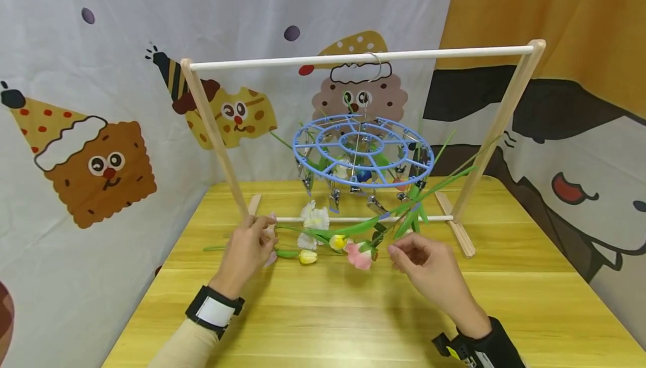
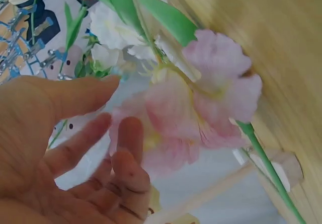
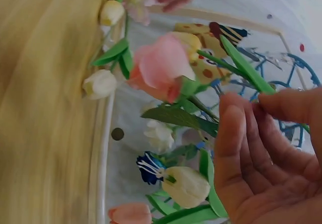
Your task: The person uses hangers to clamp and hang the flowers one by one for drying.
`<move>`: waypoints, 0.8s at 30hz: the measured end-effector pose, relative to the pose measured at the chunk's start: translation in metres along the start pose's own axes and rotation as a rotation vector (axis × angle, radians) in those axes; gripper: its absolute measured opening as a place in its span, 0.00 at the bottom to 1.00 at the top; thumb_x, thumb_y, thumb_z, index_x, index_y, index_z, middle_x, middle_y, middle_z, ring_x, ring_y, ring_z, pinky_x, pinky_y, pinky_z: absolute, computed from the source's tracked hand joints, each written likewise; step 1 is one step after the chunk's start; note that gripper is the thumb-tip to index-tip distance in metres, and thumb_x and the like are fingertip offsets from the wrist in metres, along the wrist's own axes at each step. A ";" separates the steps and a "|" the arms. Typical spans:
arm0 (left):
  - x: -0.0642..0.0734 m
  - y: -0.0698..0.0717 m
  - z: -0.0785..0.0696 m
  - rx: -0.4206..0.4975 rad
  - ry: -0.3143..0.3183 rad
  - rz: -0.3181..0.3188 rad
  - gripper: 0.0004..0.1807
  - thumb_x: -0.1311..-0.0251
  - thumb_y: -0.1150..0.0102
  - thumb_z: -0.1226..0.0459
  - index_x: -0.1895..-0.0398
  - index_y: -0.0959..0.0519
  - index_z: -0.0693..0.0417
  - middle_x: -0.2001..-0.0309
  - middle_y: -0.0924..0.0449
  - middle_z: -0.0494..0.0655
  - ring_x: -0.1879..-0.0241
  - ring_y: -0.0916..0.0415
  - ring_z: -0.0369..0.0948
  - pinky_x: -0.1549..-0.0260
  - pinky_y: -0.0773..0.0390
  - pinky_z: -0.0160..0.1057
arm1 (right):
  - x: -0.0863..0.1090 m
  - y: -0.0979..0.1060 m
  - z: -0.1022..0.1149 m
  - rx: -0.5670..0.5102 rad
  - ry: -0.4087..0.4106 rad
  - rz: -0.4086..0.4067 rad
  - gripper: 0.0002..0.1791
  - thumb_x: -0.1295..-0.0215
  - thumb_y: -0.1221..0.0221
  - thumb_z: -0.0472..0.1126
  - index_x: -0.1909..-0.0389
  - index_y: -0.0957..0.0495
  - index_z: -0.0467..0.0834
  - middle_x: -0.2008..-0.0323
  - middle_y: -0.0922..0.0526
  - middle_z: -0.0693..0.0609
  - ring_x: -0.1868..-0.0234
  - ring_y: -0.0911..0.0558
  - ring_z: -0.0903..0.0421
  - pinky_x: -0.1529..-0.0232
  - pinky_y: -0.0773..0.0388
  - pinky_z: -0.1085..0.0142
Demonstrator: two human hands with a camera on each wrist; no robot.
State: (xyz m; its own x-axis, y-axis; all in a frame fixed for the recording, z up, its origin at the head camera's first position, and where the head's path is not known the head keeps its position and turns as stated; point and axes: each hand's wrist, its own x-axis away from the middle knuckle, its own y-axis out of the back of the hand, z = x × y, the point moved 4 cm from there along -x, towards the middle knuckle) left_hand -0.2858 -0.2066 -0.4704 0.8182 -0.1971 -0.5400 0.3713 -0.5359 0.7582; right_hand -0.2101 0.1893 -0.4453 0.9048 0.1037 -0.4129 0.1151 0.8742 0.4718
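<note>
My left hand (image 1: 248, 249) is beside a pale pink flower (image 2: 176, 113) at the left of the rack's lower bar. Its thumb and fingers are parted in the left wrist view, and the fingertips overlap the petals; contact is unclear. My right hand (image 1: 429, 264) is loosely curled just right of a pink rose (image 1: 359, 256), with no stem visible between thumb and fingers. The rose hangs head-down beside a yellow tulip (image 1: 338, 242). Above them a round blue clip hanger (image 1: 363, 152) hangs from the rack, with several flowers on its clips.
A wooden rack (image 1: 363, 58) stands on the wood-grain table (image 1: 343, 317). White petals (image 1: 315, 216) and another yellow tulip (image 1: 308, 256) lie low near the left hand. Green stems stick out right, past the rack's upright. A printed cloth (image 1: 242, 9) hangs behind.
</note>
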 end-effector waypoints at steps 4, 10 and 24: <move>0.002 -0.003 0.005 -0.042 0.039 0.024 0.20 0.39 0.13 0.72 0.44 0.09 0.61 0.52 0.11 0.63 0.66 0.10 0.47 0.72 0.10 0.44 | 0.004 -0.013 0.000 0.039 0.055 0.074 0.05 0.19 0.26 0.39 0.56 0.07 0.53 0.68 0.06 0.60 0.71 0.11 0.67 0.73 0.16 0.66; 0.006 -0.013 0.003 -0.178 -0.022 0.066 0.13 0.40 0.11 0.69 0.54 0.04 0.56 0.53 0.09 0.58 0.61 0.09 0.52 0.67 0.10 0.50 | 0.006 -0.033 0.002 0.050 0.132 0.195 0.06 0.18 0.27 0.38 0.55 0.07 0.55 0.67 0.07 0.65 0.69 0.12 0.69 0.67 0.10 0.67; -0.004 -0.042 -0.023 -0.438 -0.275 0.130 0.06 0.37 0.12 0.64 0.63 0.04 0.46 0.49 0.05 0.47 0.36 0.16 0.54 0.29 0.24 0.70 | 0.001 -0.067 0.011 0.033 0.127 0.336 0.10 0.15 0.30 0.40 0.39 0.07 0.48 0.57 0.03 0.59 0.62 0.07 0.66 0.59 0.07 0.68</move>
State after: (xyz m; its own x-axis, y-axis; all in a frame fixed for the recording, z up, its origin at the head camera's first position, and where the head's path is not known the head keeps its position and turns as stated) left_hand -0.2948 -0.1649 -0.4914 0.7465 -0.4783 -0.4626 0.4708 -0.1116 0.8751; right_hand -0.2129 0.1255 -0.4688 0.8363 0.4427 -0.3235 -0.1649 0.7658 0.6216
